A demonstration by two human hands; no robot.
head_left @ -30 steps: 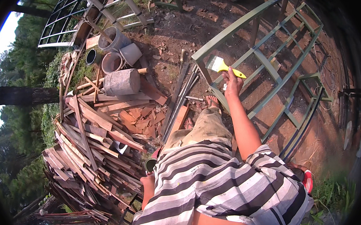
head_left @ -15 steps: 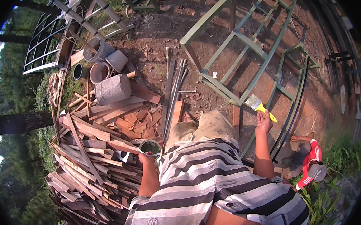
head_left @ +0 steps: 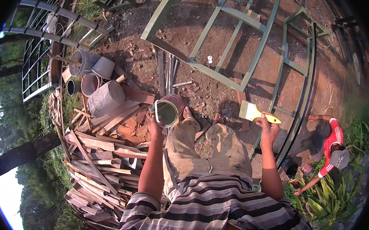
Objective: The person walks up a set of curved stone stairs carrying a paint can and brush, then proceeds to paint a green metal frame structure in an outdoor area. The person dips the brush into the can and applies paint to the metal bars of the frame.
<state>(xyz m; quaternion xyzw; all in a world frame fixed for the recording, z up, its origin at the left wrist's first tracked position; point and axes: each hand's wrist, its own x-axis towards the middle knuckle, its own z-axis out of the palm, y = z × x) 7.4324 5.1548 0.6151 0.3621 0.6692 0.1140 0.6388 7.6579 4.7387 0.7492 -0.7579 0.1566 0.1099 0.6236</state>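
One can (head_left: 168,112) has swung forward in left fingers (head_left: 154,123) (right fingers (head_left: 264,121): one brush (head_left: 257,113)).

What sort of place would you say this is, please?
Probably an outdoor work yard beside trees, judging by the wood pile, the green frame on bare soil and the paintbrush in the right hand.

The brush handle (head_left: 273,118) is yellow, the frame (head_left: 243,18) green, the shirt (head_left: 199,208) striped black and grey.
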